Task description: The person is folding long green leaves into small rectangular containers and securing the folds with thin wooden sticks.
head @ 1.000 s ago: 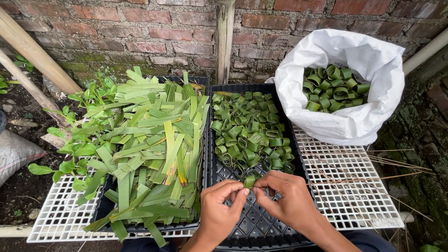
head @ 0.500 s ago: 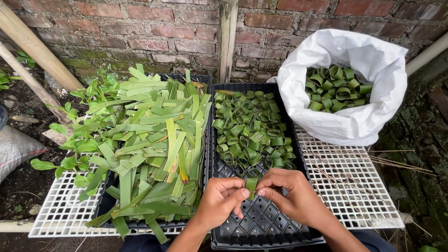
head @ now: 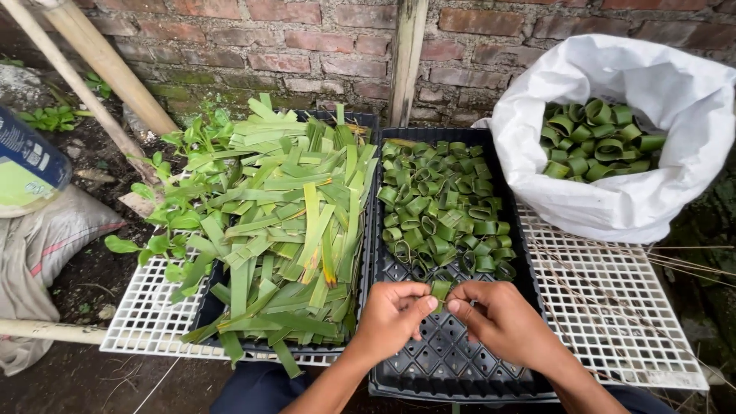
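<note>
My left hand [head: 393, 313] and my right hand [head: 500, 318] meet over the near end of a black seedling tray [head: 445, 364]. Together they pinch a small green leaf strip [head: 441, 289] between thumbs and fingertips. Just beyond them the tray holds a heap of rolled green leaf rings [head: 441, 207]. To the left lies a pile of flat cut leaf strips [head: 295, 222] on a second black tray.
A white sack [head: 613, 192] with more leaf rings stands at the right on a white plastic grid [head: 613, 307]. A brick wall [head: 307, 38], a wooden post [head: 405, 54] and bamboo poles [head: 100, 61] stand behind. A grey sack [head: 46, 253] lies left.
Both hands have stayed over the near end of the black tray, fingers working the leaf strip; the view has shifted slightly.
</note>
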